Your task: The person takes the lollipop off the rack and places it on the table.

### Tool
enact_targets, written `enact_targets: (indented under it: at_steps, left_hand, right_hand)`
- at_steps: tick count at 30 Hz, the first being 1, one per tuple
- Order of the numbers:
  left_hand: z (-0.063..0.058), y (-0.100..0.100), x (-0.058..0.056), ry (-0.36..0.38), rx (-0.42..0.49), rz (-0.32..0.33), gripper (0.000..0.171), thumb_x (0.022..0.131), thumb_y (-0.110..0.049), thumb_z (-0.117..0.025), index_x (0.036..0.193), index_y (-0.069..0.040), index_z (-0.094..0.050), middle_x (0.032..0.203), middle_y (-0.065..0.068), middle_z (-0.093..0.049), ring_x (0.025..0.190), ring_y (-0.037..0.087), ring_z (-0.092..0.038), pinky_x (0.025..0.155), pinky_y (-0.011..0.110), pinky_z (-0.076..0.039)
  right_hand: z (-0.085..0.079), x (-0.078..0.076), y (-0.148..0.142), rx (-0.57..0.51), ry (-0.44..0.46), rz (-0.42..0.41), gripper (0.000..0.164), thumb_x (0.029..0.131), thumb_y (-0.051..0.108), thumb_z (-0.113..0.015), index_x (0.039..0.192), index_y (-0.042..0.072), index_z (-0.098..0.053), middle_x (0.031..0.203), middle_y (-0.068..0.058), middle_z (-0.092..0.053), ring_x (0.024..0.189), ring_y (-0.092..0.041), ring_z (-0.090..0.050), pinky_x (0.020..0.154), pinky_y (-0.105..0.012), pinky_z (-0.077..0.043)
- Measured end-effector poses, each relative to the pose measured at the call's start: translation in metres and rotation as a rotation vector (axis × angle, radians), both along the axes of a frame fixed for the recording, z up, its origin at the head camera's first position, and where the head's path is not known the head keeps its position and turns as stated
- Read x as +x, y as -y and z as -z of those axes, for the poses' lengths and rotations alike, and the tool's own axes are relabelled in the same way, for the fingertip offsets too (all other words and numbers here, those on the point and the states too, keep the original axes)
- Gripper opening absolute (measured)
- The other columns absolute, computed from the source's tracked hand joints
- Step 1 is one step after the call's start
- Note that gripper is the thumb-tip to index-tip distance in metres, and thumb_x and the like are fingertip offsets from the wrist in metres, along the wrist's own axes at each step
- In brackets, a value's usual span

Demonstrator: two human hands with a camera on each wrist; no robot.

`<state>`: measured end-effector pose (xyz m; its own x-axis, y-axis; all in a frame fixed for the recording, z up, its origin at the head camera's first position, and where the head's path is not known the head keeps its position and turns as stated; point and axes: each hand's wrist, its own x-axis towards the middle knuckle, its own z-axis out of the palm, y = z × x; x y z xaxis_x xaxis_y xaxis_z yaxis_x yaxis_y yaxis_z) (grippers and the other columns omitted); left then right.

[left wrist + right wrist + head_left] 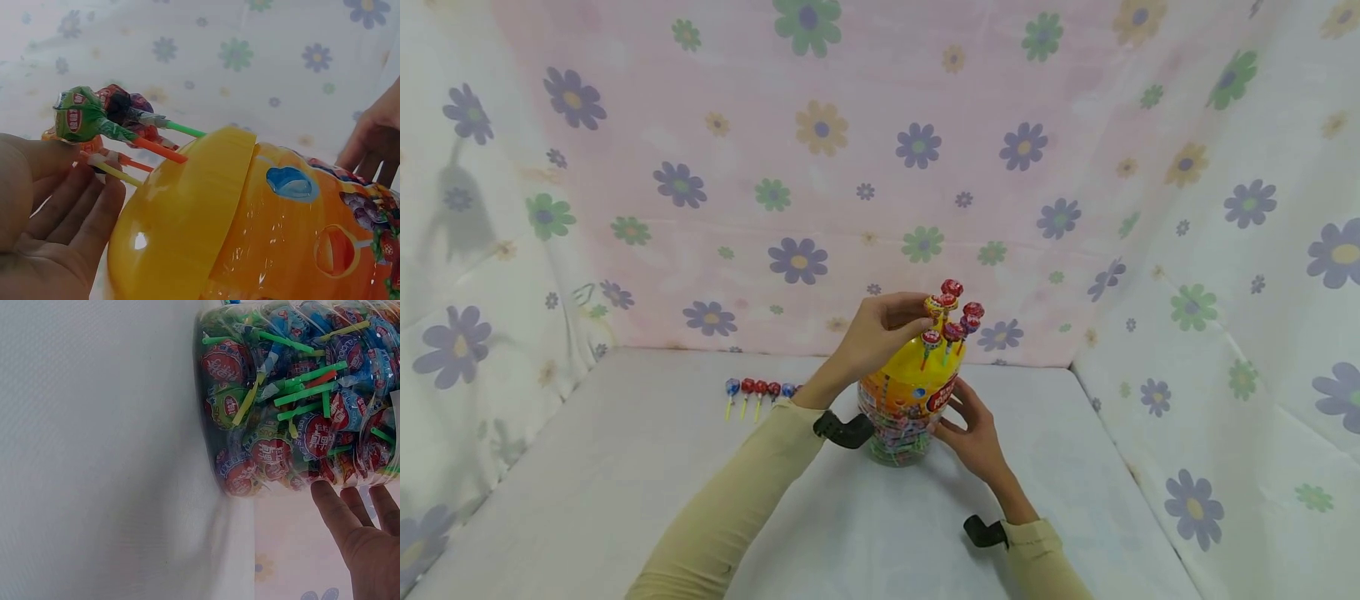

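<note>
A clear jar (pixel 898 417) full of wrapped lollipops stands upright on the table, with an orange printed label and a yellow domed lid (pixel 181 219). Several lollipops (pixel 952 332) stick up from the lid by their coloured sticks, among them a green-wrapped one (pixel 78 115) in the left wrist view. At the lid's left side, my left hand (pixel 880 333) pinches an orange-wrapped lollipop (pixel 92 145) between thumb and fingers, its stick close to the lid. My right hand (pixel 973 429) rests against the jar's right side, fingers fairly straight and fingertips on the plastic.
To the left of the jar, several red and blue lollipops (pixel 761 388) lie in a row on the white table (pixel 647 483), partly hidden by my left arm. Flower-printed cloth (pixel 820 208) encloses the table at the back and both sides.
</note>
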<state>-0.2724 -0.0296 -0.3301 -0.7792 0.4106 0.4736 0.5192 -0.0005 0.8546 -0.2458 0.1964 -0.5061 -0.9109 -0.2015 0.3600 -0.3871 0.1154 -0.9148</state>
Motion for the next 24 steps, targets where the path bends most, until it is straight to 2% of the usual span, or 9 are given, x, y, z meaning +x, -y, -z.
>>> enact_targets:
  at_steps: [10, 19, 24]
  left_hand:
    - [0.001, -0.005, -0.007, -0.062, 0.016, -0.056, 0.030, 0.096, -0.003, -0.068, 0.126, 0.001, -0.068, 0.115, 0.018, -0.073, 0.107, 0.029, -0.073, 0.092, 0.033, -0.060]
    - [-0.003, -0.004, -0.008, -0.090, 0.157, -0.123, 0.033, 0.097, -0.001, -0.066, 0.130, 0.002, -0.065, 0.115, 0.021, -0.071, 0.103, 0.032, -0.073, 0.088, 0.035, -0.061]
    - [-0.005, 0.005, -0.009, -0.108, 0.195, -0.154, 0.034, 0.097, -0.002, -0.067, 0.131, 0.001, -0.065, 0.115, 0.020, -0.070, 0.104, 0.032, -0.072, 0.088, 0.035, -0.062]
  right_hand:
    - [0.002, -0.002, -0.001, 0.003, -0.009, 0.000, 0.083, 0.089, -0.001, -0.076, 0.158, 0.022, -0.036, 0.158, -0.012, -0.042, 0.141, -0.046, -0.044, 0.102, -0.051, -0.052]
    - [0.003, -0.001, -0.001, 0.003, -0.007, 0.001, 0.083, 0.088, -0.001, -0.076, 0.158, 0.021, -0.036, 0.159, -0.012, -0.042, 0.141, -0.044, -0.044, 0.103, -0.051, -0.051]
    - [0.003, -0.001, -0.002, 0.001, -0.006, -0.003, 0.083, 0.089, -0.001, -0.076, 0.158, 0.022, -0.036, 0.159, -0.011, -0.042, 0.141, -0.045, -0.043, 0.103, -0.050, -0.051]
